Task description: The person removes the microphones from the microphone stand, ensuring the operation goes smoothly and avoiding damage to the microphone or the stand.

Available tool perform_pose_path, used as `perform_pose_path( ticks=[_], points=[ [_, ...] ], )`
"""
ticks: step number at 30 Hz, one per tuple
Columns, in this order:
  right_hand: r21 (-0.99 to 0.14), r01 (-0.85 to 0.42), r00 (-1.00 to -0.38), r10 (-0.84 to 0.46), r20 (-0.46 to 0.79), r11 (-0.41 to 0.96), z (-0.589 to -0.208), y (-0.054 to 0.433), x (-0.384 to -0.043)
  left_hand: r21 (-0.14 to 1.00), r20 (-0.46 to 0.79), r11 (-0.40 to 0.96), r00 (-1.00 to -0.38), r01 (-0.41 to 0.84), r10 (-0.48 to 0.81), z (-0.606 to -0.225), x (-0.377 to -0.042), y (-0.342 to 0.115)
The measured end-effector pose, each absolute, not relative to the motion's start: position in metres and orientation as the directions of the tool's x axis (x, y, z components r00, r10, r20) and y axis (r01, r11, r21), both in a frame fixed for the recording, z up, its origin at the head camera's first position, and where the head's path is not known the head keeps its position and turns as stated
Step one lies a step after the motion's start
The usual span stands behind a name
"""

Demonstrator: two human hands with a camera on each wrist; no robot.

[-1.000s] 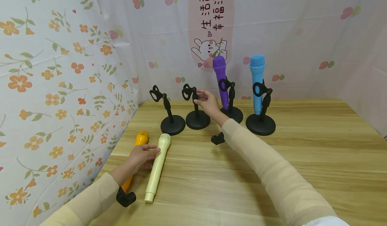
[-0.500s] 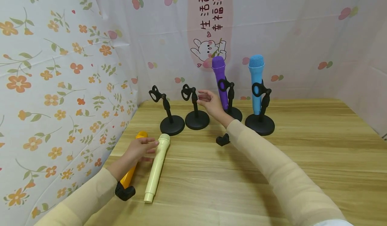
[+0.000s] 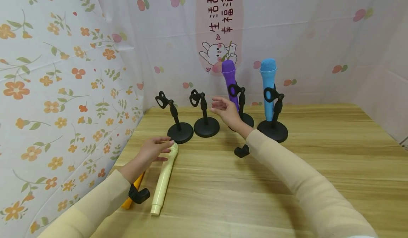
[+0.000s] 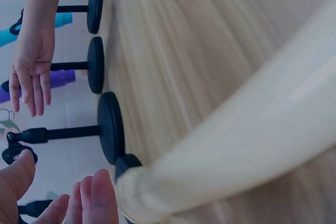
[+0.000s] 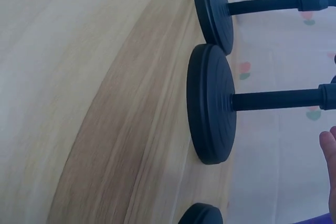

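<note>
My left hand (image 3: 153, 151) hovers over the heads of two microphones lying on the table, its fingers loosely extended and holding nothing. The pale yellow microphone (image 3: 163, 181) lies just right of it; the orange microphone (image 3: 135, 190) is mostly hidden under the hand and wrist. In the head view my right hand (image 3: 227, 111) is in the air between the second microphone stand (image 3: 205, 124) from the left and the purple microphone (image 3: 228, 77), fingers relaxed, a small gap from the stand's pole. Both left stands have bare clips; the leftmost stand (image 3: 180, 131) is beyond the left hand.
The purple microphone leans in the third stand (image 3: 247, 119). A blue microphone (image 3: 268, 75) sits in the rightmost stand (image 3: 272, 131). Behind the wooden table (image 3: 318, 160) hangs a printed curtain (image 3: 306, 46); a floral one (image 3: 63, 89) borders the left side.
My right hand has left the second stand's pole, drawing back slightly right and down. My left hand has lifted off the microphones and shifted a little forward and up.
</note>
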State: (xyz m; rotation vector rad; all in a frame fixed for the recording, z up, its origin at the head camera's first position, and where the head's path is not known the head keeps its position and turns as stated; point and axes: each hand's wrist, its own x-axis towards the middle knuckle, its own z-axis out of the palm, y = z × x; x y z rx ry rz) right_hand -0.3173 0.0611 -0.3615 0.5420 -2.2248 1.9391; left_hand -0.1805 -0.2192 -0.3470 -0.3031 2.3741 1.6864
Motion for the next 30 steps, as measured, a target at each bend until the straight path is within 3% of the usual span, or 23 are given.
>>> perform_pose_path(
  ticks=[30],
  points=[
    [-0.905,-0.424,-0.901,-0.123,0.417,0.034,-0.38,0.115,-0.297,0.967,-0.154,0.216,-0.985,-0.133,0.082,-0.328,-0.215,-0.149]
  ],
)
